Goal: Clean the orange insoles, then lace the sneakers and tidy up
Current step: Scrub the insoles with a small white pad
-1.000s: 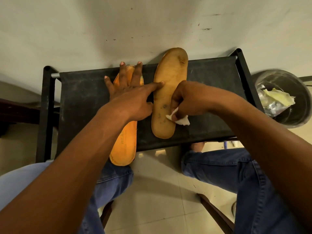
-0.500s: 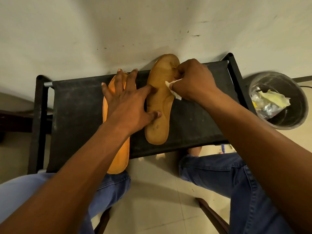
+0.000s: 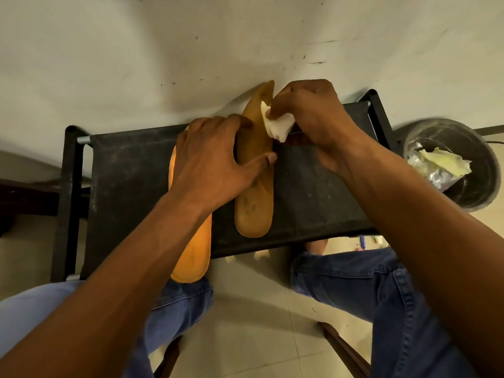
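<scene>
Your dull tan-orange foam insole [image 3: 255, 192] lies across the black fabric bench [image 3: 131, 186], toe past the back edge w/ the wall close behind. Left hand [image 3: 210, 162] presses it flat, fingers spread; right hand [image 3: 313, 118] pinches a crumpled white wipe [image 3: 279, 126] at the toe. Brighter orange insole [image 3: 192, 257] overhangs the front edge.

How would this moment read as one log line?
step: wiping insole toe | right hand: tissue | left hand: pressing insole | bin: right

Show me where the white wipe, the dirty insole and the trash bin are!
white wipe [image 3: 279, 126], head view, on its bunched middle.
dirty insole [image 3: 253, 214], head view, on its spotted heel end.
trash bin [image 3: 482, 159], head view, on its inner wall.
</scene>
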